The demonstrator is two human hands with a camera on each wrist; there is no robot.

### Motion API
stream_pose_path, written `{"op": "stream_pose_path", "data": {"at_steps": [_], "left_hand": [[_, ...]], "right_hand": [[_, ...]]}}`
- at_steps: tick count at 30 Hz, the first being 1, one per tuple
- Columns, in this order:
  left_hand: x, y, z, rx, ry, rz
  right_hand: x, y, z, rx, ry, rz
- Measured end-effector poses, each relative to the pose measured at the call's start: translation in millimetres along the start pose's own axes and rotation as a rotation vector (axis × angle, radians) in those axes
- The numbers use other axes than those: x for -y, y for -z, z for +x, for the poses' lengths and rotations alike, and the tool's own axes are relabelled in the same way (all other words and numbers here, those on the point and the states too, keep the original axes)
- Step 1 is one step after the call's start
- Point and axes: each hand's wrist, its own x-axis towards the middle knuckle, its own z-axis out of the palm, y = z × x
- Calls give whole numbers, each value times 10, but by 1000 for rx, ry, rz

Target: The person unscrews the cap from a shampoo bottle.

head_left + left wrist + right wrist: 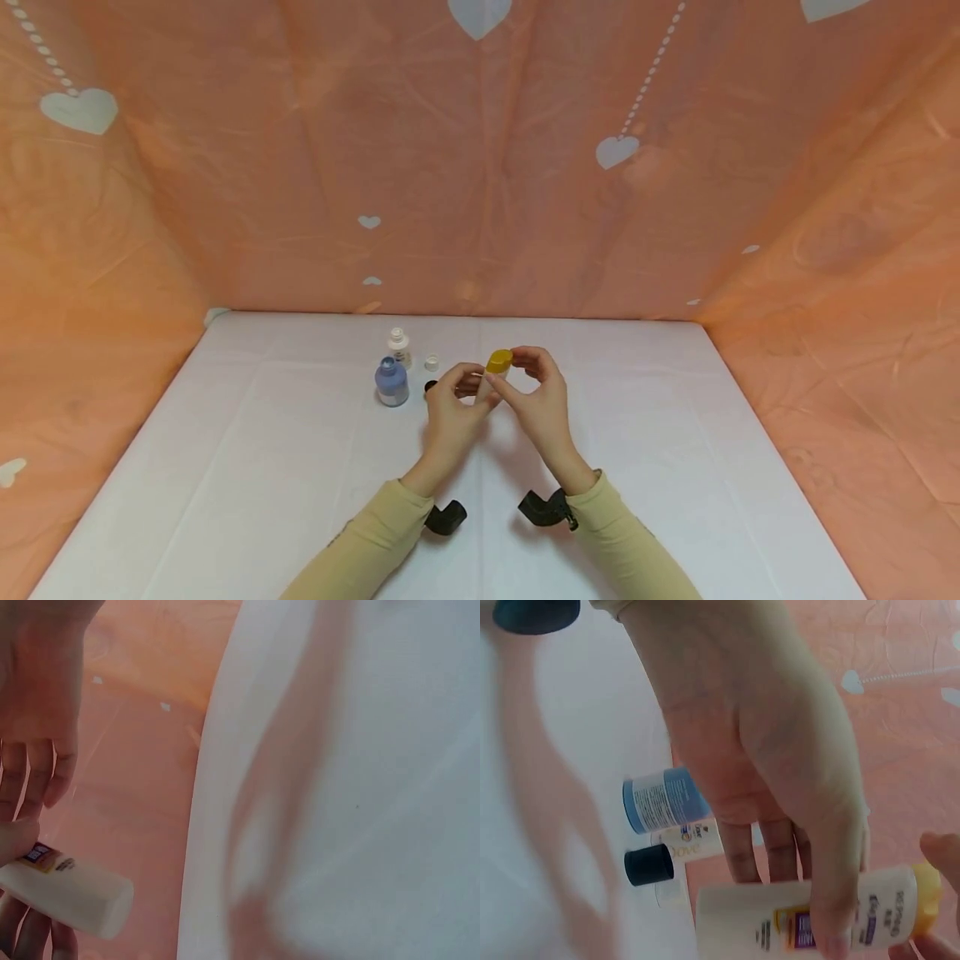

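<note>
Above the table, my left hand (452, 421) grips the body of a white bottle (735, 919) with a purple and yellow label. The bottle leans slightly, its yellow cap (499, 361) uppermost. Thumb and fingers of my right hand (545, 408) pinch around that cap from the right. In the right wrist view, the left thumb lies across the label while the other fingers pass behind the bottle. The bottle's base (116, 907) shows in the left wrist view, with its capped end out of frame.
Left of the hands stand an uncapped blue bottle (392, 385) and, behind it, an uncapped white bottle (401, 352). A small white cap (431, 362) and a black cap (649, 864) lie near them. Pink fabric (480, 208) walls the table's back and sides.
</note>
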Motion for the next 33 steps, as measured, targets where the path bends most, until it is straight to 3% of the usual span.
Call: {"op": "stream_pose_path", "data": {"at_steps": [3,6,10,15,20,33], "left_hand": [[-18,-14,-19,-10,-13,27],[-37,-27,-34,-20,-22,41],[-23,-48,-42,-31,-47,44],[-7,-55,-53,-41,-67,39],[-10,-54,-63,-40,-63,27],[-17,-39,-60,-49,-45,54]], "right_hand": [[27,-39,-14,-32,-7,-13],[-117,-83,-8,-73,-8,-28],[-140,-118,-15,-110,7,-29],[59,-115,-43,-134,-12,-24],[76,-112,-55,-147,-40,-3],[36,-91,-34,-134,-18,26]]}}
